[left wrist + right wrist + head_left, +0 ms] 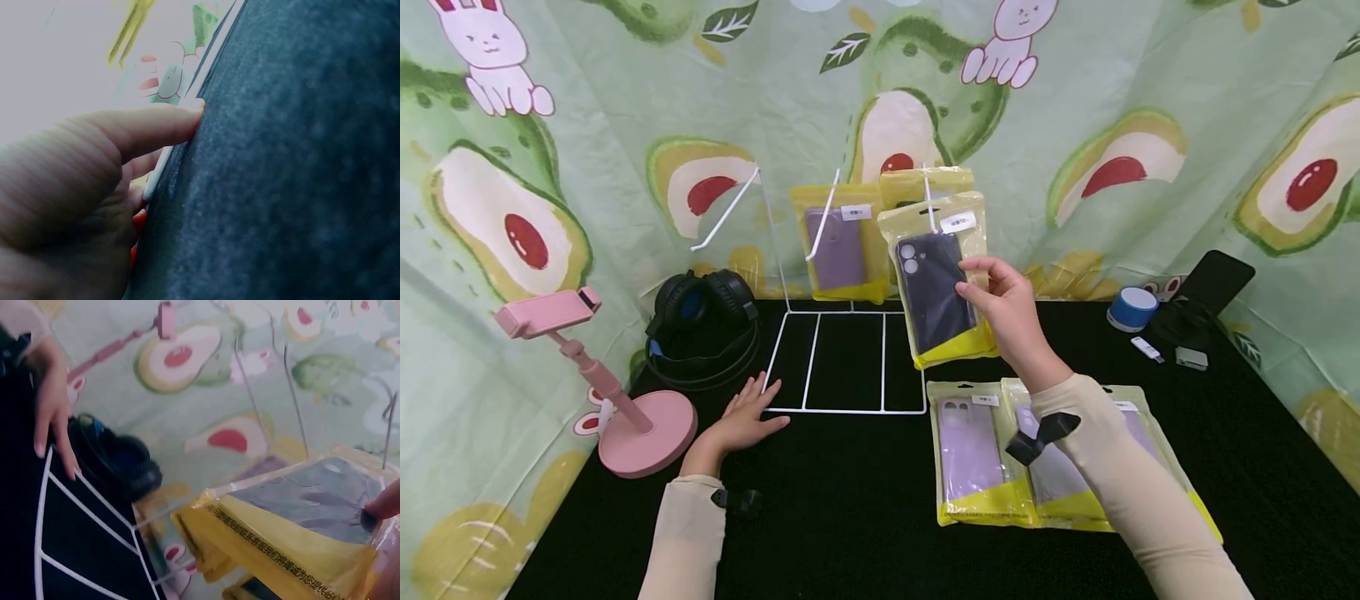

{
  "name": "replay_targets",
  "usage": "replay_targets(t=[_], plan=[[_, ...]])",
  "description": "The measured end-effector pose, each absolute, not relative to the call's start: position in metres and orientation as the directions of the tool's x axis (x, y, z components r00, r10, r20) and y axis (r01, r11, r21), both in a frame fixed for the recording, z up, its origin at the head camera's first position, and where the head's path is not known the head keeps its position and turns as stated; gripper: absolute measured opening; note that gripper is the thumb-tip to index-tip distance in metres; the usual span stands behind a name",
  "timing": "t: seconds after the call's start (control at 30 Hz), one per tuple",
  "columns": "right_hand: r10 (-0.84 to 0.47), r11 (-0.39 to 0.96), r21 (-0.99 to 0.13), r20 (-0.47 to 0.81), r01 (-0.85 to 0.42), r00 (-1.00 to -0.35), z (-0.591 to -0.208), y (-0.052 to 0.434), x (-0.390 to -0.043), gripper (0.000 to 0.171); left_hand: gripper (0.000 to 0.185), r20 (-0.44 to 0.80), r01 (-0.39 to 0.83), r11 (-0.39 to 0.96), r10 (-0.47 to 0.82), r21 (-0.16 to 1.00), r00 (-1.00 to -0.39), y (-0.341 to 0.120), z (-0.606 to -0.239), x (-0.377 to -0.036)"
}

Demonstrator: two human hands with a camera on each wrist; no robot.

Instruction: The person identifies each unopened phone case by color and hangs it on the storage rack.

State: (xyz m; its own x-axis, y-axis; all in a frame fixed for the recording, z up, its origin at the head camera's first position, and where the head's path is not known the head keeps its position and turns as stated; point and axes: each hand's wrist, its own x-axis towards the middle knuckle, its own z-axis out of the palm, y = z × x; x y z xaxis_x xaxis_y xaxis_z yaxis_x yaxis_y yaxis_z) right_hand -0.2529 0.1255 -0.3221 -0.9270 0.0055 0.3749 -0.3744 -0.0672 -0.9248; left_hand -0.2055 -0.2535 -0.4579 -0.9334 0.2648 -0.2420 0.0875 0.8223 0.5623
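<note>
Head view: right hand [1007, 312], frame centre, pinches the dark phone-case packet [936, 287] (yellow-edged bag) with thumb and fingers, packet raised at the right hook of the white wire rack [842, 367]. Left hand [741, 421], lower left, lies flat and relaxed on the black bench [850, 517], fingertips touching the rack's base. Two lilac packets [977, 454] lie lower centre.

Left wrist view: fingers [156, 128] straight, tip against the white base wire [206, 65].

Right wrist view: packet at lower right, fingertip [381, 509] on it; headphones [115, 459] centre-left, blurred.
</note>
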Motion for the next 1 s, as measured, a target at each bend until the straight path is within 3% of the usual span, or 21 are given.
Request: replay_targets(t=[0.27,0.43,0.7,1.0], plan=[[0.084,0.044,-0.934,0.358,-0.355,-0.93,-0.328,0.114,-0.303,0.024,0.071,-0.241,0.089,0.824,0.264,0.559,-0.934,-0.252,-0.46,-0.206],[0.074,0.062,-0.944,0.327,-0.323,-0.942,-0.335,0.115,-0.315,0.025,0.072,-0.235,0.095,0.824,0.267,0.558,-0.935,-0.252,-0.46,-0.207],[-0.026,0.093,-0.956,0.278,-0.279,-0.96,-0.351,0.134,-0.307,0.035,0.071,-0.24,0.086,0.825,0.26,0.559,-0.935,-0.252,-0.457,-0.207],[-0.108,0.188,-0.955,0.213,-0.23,-0.971,-0.376,0.176,-0.272,0.033,0.071,-0.253,0.075,0.823,0.258,0.563,-0.932,-0.253,-0.455,-0.205]])
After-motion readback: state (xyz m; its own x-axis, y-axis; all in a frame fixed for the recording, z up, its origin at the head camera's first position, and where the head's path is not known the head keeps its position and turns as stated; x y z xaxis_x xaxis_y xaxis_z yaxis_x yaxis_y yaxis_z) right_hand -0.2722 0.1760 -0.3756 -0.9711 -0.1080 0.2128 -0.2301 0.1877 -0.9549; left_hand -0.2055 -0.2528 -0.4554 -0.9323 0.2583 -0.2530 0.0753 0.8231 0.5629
